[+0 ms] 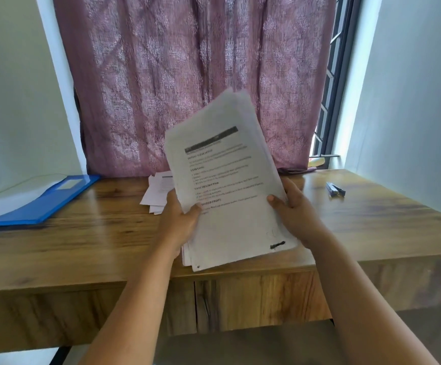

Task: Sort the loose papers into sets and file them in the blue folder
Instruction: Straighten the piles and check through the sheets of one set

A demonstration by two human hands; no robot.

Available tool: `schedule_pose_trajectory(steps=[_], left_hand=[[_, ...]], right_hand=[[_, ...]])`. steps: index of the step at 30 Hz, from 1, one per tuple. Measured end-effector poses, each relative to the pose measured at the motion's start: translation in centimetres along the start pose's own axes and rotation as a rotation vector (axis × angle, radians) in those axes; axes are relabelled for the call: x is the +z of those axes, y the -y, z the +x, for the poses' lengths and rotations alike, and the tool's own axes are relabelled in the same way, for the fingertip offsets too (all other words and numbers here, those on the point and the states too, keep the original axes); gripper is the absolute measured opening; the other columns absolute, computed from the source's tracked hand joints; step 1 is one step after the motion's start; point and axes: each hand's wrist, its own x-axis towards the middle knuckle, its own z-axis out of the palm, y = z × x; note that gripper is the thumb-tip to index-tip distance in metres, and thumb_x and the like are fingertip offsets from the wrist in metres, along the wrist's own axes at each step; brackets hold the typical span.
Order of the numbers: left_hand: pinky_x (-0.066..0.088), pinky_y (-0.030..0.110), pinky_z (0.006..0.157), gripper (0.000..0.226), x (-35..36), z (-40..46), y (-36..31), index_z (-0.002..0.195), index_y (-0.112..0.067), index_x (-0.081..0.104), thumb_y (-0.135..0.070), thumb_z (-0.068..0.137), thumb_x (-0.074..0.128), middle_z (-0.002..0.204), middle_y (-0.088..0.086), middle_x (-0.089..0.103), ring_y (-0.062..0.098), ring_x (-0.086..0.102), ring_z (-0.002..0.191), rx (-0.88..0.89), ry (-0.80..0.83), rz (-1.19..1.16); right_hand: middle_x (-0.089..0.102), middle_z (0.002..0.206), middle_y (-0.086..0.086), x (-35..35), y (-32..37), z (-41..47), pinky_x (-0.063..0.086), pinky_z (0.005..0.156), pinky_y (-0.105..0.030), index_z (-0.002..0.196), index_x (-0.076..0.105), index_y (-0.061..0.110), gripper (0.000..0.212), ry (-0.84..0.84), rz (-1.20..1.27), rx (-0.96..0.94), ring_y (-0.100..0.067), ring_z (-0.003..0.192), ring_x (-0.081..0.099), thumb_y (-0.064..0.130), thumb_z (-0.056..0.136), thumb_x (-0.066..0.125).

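Stack of printed papers (227, 185) held tilted above the wooden desk (372, 219); top sheet white with a dark header bar, headings "TASK GOAL", "TASK DESCRIPTION". Left hand (178, 219) and right hand (293, 209) each grip a side edge, thumbs on top. One blue folder (40, 201) open far left, a second loose pile (157, 193) behind, one stapler (335, 190) right.

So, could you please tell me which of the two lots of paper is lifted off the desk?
The printed stack, held up by the left hand and right hand. The smaller pile lies flat on the desk behind it.
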Motion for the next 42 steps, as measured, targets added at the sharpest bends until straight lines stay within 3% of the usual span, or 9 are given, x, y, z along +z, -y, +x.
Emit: schedule_pose_trajectory(steps=[6,9,15,18,23,29,33,37,42], left_hand=[[0.044,0.0,0.073,0.041,1.1,0.1,-3.5,0.138,-0.009,0.032,-0.007,0.1,0.047,0.117,-0.011,0.052,-0.01,0.054,0.092,0.473,-0.174,0.157],[0.048,0.012,0.082,0.051,1.6,0.6,-4.2,0.138,-0.017,0.031,-0.019,0.095,0.06,0.126,-0.009,0.056,0.002,0.057,0.106,0.614,-0.154,0.24],[0.055,0.043,0.084,0.05,0.9,2.5,-3.9,0.12,-0.026,0.048,-0.063,0.087,0.052,0.116,-0.006,0.062,0.017,0.06,0.107,0.592,-0.239,0.333],[0.054,0.03,0.085,0.053,0.6,2.1,-3.2,0.125,-0.025,0.047,-0.063,0.089,0.052,0.118,-0.012,0.06,0.012,0.059,0.112,0.522,-0.194,0.259],[0.038,0.023,0.087,0.033,1.9,0.8,-0.9,0.124,-0.035,0.035,-0.044,0.096,0.051,0.111,-0.021,0.049,0.001,0.049,0.105,0.124,0.072,0.048],[0.045,0.009,0.066,0.024,3.7,0.7,0.1,0.126,-0.009,0.038,-0.019,0.104,0.039,0.104,-0.008,0.058,-0.007,0.055,0.082,0.292,-0.138,0.126],[0.045,0.018,0.09,0.043,3.6,1.2,-1.4,0.137,-0.012,0.034,-0.03,0.1,0.049,0.126,-0.006,0.054,0.004,0.054,0.109,0.44,-0.103,0.168],[0.052,0.015,0.089,0.062,3.3,1.4,-0.9,0.143,-0.013,0.031,-0.03,0.093,0.063,0.134,-0.003,0.051,0.001,0.054,0.113,0.43,-0.203,0.103],[0.047,0.014,0.094,0.074,4.4,1.6,1.0,0.152,-0.018,0.013,-0.037,0.095,0.056,0.15,-0.001,0.038,0.004,0.046,0.125,0.408,-0.179,0.165]], right_hand=[[0.051,0.098,0.02,1.1,2.2,0.4,0.038,0.063,-0.001,0.139,0.041,0.02,0.04,-0.292,-0.15,-0.189,-0.006,0.089,0.051,0.015,0.1,0.048],[0.052,0.103,0.012,1.9,3.0,0.7,0.041,0.065,-0.012,0.137,0.038,0.015,0.037,-0.378,-0.081,-0.217,-0.001,0.084,0.052,0.017,0.101,0.046],[0.057,0.104,0.017,1.4,3.6,2.2,0.053,0.07,-0.02,0.127,0.032,0.028,0.057,-0.401,0.014,-0.209,0.002,0.092,0.059,0.037,0.086,0.07],[0.062,0.115,0.008,1.2,1.7,2.3,0.053,0.08,-0.022,0.135,0.027,0.035,0.08,-0.386,0.228,-0.073,-0.005,0.101,0.064,0.045,0.075,0.079],[0.065,0.114,0.0,2.4,-2.8,1.2,0.056,0.079,-0.034,0.13,0.046,0.022,0.04,-0.313,0.343,0.166,-0.015,0.101,0.065,0.038,0.095,0.056],[0.051,0.093,0.014,3.6,-0.7,0.6,0.041,0.058,-0.009,0.116,0.046,0.013,0.015,-0.395,-0.033,-0.111,0.004,0.086,0.056,0.011,0.103,0.038],[0.048,0.091,0.014,2.9,1.5,1.2,0.038,0.056,-0.001,0.113,0.038,0.01,0.015,-0.381,-0.118,-0.261,0.029,0.081,0.044,0.011,0.101,0.046],[0.045,0.097,0.023,2.2,0.5,1.6,0.042,0.058,-0.008,0.129,0.034,0.014,0.052,-0.316,-0.097,-0.094,0.007,0.084,0.053,0.03,0.09,0.066],[0.054,0.105,0.02,3.8,-2.4,0.7,0.051,0.066,-0.017,0.121,0.035,0.029,0.029,-0.249,0.081,0.012,0.0,0.091,0.058,0.028,0.098,0.053]])
